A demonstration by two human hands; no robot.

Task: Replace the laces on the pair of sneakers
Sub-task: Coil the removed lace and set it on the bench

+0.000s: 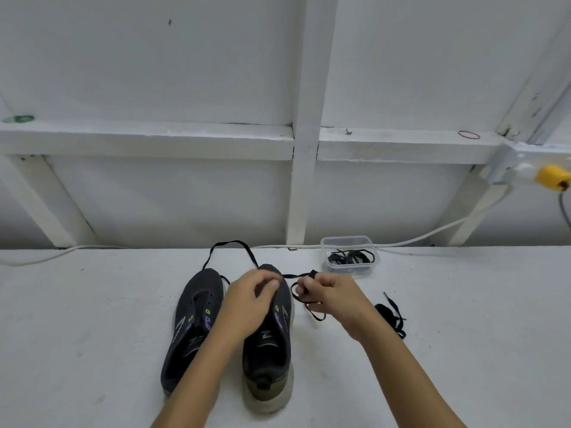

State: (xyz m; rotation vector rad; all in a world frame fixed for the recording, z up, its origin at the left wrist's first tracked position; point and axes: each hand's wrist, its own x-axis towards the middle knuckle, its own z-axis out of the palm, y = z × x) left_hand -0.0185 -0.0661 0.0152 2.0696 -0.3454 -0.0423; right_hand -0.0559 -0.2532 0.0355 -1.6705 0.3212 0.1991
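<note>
Two dark grey sneakers stand side by side on the white table, toes pointing away from me. The left sneaker [191, 322] has no lace in its eyelets. My left hand [253, 299] rests over the front of the right sneaker [268, 350], its fingers curled at the lace area. A long black lace [230, 244] loops from the toes toward the wall and runs right to my right hand [332, 296], which pinches it and has it wound round its fingers. Where the lace enters the shoe is hidden under my left hand.
A clear plastic tub [350, 242] with coiled black laces stands at the back right. A loose bundled black lace [391, 315] lies right of my right wrist. A white cable [432, 233] runs along the wall to a yellow fitting [553, 177].
</note>
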